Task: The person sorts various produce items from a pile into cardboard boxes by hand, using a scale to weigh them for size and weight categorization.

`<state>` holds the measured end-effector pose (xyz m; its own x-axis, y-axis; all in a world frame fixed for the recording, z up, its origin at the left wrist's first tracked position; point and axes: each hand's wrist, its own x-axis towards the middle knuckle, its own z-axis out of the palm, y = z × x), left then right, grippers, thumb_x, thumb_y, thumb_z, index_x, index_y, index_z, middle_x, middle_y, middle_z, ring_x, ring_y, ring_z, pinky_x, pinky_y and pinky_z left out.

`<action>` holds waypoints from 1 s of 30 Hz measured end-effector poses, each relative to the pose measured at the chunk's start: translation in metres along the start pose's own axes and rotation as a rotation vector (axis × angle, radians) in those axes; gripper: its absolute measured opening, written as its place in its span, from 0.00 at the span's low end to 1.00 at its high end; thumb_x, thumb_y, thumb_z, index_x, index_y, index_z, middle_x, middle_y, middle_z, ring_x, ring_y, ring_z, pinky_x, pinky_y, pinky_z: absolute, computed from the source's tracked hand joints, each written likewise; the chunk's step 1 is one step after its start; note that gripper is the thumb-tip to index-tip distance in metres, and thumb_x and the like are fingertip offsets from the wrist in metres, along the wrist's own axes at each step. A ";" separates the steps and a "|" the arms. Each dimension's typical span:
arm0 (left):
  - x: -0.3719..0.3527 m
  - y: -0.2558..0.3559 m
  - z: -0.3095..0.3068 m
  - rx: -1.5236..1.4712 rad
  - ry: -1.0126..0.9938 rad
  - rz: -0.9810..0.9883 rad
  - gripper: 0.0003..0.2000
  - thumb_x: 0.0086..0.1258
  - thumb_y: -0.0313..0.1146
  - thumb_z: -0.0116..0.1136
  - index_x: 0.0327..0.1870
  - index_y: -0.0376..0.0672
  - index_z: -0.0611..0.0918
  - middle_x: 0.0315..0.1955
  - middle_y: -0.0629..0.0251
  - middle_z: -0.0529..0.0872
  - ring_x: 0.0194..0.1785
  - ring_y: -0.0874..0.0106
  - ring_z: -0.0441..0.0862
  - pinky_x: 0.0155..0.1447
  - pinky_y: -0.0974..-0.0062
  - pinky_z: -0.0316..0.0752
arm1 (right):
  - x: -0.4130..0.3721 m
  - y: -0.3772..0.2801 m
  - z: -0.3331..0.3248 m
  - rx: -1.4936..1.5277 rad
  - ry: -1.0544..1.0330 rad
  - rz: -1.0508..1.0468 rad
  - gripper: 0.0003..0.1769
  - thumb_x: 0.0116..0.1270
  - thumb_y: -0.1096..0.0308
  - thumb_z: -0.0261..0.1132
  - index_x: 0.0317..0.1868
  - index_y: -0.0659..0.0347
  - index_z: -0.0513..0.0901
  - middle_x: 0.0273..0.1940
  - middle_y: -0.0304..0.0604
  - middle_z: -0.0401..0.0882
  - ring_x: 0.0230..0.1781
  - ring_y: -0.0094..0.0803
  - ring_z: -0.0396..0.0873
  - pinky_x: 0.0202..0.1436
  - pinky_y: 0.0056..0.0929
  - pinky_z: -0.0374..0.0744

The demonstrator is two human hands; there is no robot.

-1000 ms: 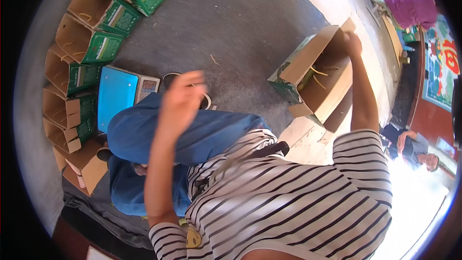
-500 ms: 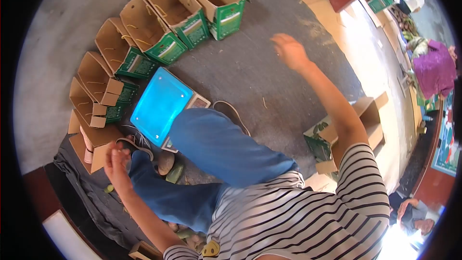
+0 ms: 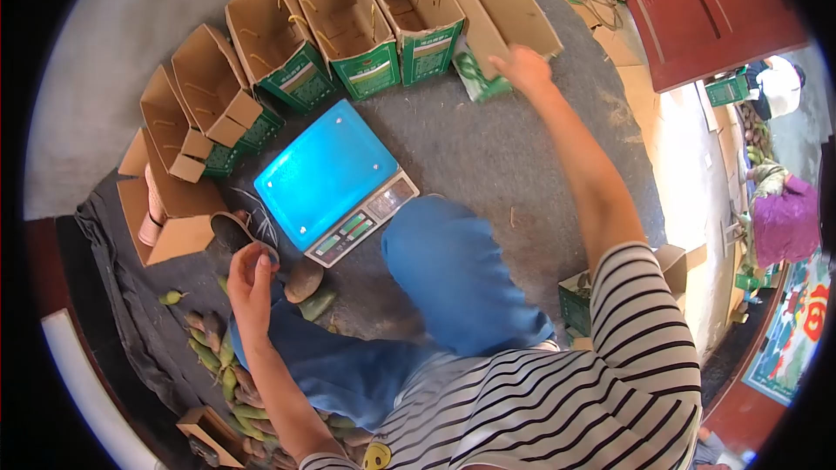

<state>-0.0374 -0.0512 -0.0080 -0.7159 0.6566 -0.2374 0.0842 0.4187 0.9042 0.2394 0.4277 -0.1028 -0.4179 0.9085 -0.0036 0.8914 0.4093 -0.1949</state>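
Observation:
My right hand [image 3: 525, 70] is at the front edge of an open cardboard box [image 3: 501, 2] with a green printed side, the rightmost in a curved row. Its fingers are pressed together at the box wall. My left hand [image 3: 252, 274] hovers over my left knee, near a shoe, fingers partly curled and apart, holding nothing. A digital scale [image 3: 366, 218] with a blue tray [image 3: 326, 174] stands on the dark floor between the row and my knees. Several open green-and-brown boxes [image 3: 347, 17] line up behind it.
Green and brown vegetables [image 3: 213, 344] lie on the floor at left. A carton with a pink roll [image 3: 152, 218] stands above them. Another box [image 3: 575, 300] is beside my right arm. A red panel [image 3: 714, 9] is at upper right. A person in purple [image 3: 784, 222] is at far right.
My right hand has come to a box at the right end of the row, now in view. The camera view has shifted, showing more of the scale and the vegetables.

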 end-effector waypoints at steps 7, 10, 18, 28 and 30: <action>-0.008 0.009 0.002 -0.055 0.016 0.051 0.14 0.71 0.33 0.55 0.52 0.36 0.76 0.40 0.68 0.80 0.39 0.79 0.77 0.44 0.82 0.71 | -0.215 0.111 -0.030 -0.319 -0.564 -0.108 0.13 0.55 0.55 0.66 0.30 0.56 0.83 0.31 0.50 0.82 0.36 0.47 0.81 0.40 0.43 0.78; -0.009 0.011 0.008 -0.074 0.017 0.072 0.14 0.71 0.33 0.54 0.53 0.36 0.75 0.41 0.67 0.80 0.39 0.79 0.77 0.44 0.82 0.72 | -0.269 0.122 -0.041 -0.316 -0.559 -0.039 0.17 0.56 0.54 0.65 0.39 0.57 0.81 0.35 0.53 0.81 0.38 0.48 0.81 0.41 0.43 0.78; -0.016 -0.006 -0.009 -0.100 0.131 0.142 0.14 0.72 0.33 0.53 0.54 0.36 0.75 0.43 0.65 0.82 0.39 0.79 0.80 0.44 0.82 0.73 | -0.237 0.075 0.030 0.193 -0.100 0.091 0.22 0.61 0.59 0.64 0.51 0.63 0.77 0.40 0.56 0.81 0.42 0.51 0.80 0.48 0.39 0.76; -0.019 0.002 -0.029 -0.359 0.359 0.215 0.14 0.71 0.34 0.54 0.51 0.34 0.77 0.41 0.61 0.83 0.38 0.77 0.81 0.43 0.82 0.74 | -0.206 -0.049 -0.132 0.557 -0.286 -0.251 0.16 0.63 0.68 0.65 0.49 0.66 0.79 0.40 0.44 0.83 0.41 0.24 0.78 0.48 0.25 0.75; -0.020 0.001 -0.037 -0.432 0.435 0.233 0.14 0.71 0.34 0.54 0.51 0.33 0.76 0.42 0.58 0.83 0.39 0.74 0.82 0.42 0.81 0.76 | -0.181 -0.101 -0.144 0.525 -0.321 -0.493 0.15 0.62 0.69 0.65 0.48 0.65 0.79 0.40 0.45 0.82 0.41 0.29 0.79 0.48 0.26 0.75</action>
<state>-0.0486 -0.0871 0.0107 -0.9353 0.3479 0.0651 0.0498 -0.0527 0.9974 0.2501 0.2339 0.0590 -0.8452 0.5308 -0.0633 0.4235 0.5928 -0.6850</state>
